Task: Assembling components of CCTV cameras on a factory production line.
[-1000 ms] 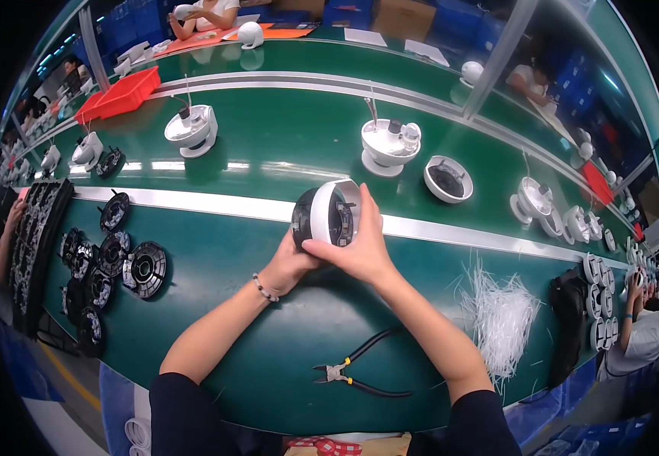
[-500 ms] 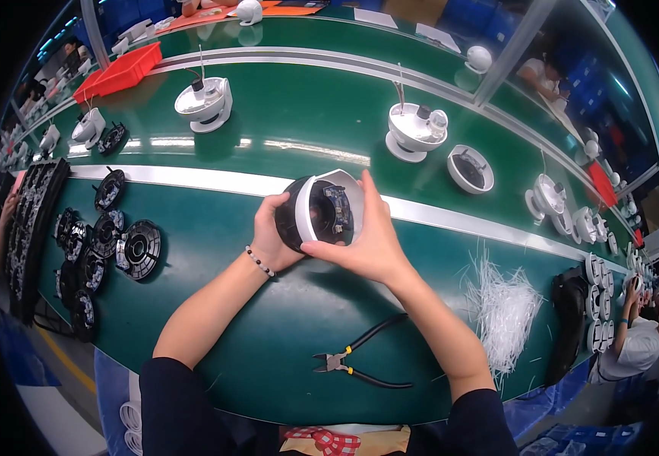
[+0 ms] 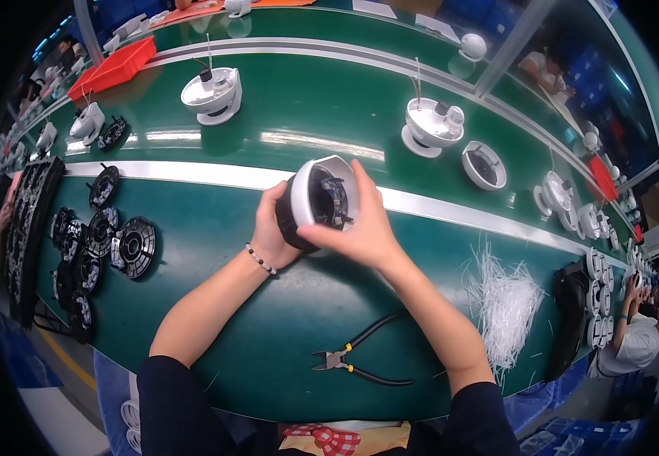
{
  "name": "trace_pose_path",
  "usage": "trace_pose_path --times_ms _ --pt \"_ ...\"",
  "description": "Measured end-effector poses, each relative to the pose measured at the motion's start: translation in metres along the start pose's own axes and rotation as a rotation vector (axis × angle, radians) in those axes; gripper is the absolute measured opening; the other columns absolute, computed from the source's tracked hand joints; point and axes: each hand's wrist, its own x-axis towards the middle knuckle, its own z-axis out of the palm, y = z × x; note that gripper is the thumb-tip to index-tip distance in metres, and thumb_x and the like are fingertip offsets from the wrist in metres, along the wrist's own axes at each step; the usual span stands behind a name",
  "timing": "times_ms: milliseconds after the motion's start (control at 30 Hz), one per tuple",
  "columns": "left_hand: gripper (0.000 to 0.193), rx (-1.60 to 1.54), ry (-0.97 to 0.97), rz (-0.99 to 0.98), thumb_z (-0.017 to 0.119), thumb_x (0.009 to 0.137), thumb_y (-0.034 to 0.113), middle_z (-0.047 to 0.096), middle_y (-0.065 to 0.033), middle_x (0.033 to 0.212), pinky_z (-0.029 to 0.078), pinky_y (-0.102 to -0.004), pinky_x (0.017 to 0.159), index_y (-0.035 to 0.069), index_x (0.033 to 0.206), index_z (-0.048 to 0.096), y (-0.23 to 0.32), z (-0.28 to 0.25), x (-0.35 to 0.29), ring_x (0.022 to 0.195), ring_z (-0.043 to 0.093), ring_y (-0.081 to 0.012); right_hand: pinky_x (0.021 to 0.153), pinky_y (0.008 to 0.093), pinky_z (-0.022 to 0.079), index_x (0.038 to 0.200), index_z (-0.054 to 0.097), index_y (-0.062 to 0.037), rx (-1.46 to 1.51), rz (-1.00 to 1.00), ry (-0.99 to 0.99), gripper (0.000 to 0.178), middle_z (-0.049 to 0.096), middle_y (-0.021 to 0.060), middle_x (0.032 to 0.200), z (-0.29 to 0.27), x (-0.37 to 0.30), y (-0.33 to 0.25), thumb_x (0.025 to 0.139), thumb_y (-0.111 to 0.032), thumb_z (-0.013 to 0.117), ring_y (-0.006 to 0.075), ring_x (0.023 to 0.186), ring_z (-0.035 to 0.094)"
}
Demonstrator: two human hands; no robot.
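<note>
Above the middle of the green bench, both my hands hold a white round housing [image 3: 306, 199] with a cut-out rim. A black round inner part with a small circuit board [image 3: 335, 199] sits inside it. My left hand [image 3: 272, 220] wraps the dark outer side. My right hand [image 3: 356, 228] grips the white rim, thumb across the front and fingers behind. Below them lie side cutters [image 3: 335, 360] with black handles, jaws apart. Several black round parts [image 3: 133, 247] with circuit boards lie to the left.
Past a metal strip [image 3: 192, 174], white camera-like units [image 3: 434, 125] and a white bowl-shaped housing [image 3: 484, 166] stand on a green belt. White plastic strips [image 3: 508, 304] are heaped at right. A black tray [image 3: 31, 228] stands at left, a red bin [image 3: 120, 67] far left. Other people sit nearby.
The housing in my hands has turned slightly and risen a little, with my right hand moving along. Several white units in the middle and right of the belt have shifted right.
</note>
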Motion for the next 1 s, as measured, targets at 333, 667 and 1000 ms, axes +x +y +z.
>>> trace_pose_path --times_ms 333,667,1000 --pt "0.056 -0.005 0.093 -0.026 0.031 0.084 0.047 0.054 -0.0137 0.112 0.048 -0.0453 0.081 0.005 0.119 0.045 0.015 -0.004 -0.01 0.101 0.055 -0.0276 0.101 0.0419 0.028 0.135 0.015 0.0036 -0.123 -0.196 -0.034 0.115 0.028 0.0253 0.131 0.014 -0.004 -0.006 0.051 -0.038 0.082 0.0363 0.123 0.031" --pt "0.073 0.003 -0.005 -0.038 0.021 0.086 0.063 0.047 -0.0109 0.124 0.037 -0.036 0.097 0.005 0.127 0.04 0.024 -0.019 -0.015 0.114 0.046 -0.023 0.099 0.0469 0.027 0.131 0.016 0.0101 -0.334 -0.135 -0.013 0.118 0.023 0.0283 0.131 0.045 0.0 -0.031 0.05 -0.047 0.08 0.0424 0.119 0.026" --pt "0.073 0.048 -0.036 0.008 0.024 0.085 0.063 0.046 -0.0116 0.124 0.037 -0.0363 0.097 0.005 0.128 0.038 0.041 -0.04 -0.027 0.115 0.046 -0.0233 0.097 0.046 0.028 0.129 0.019 0.0123 -0.245 -0.047 0.009 0.122 0.028 0.0253 0.126 0.067 0.013 -0.047 0.045 -0.052 0.081 0.0391 0.115 0.03"
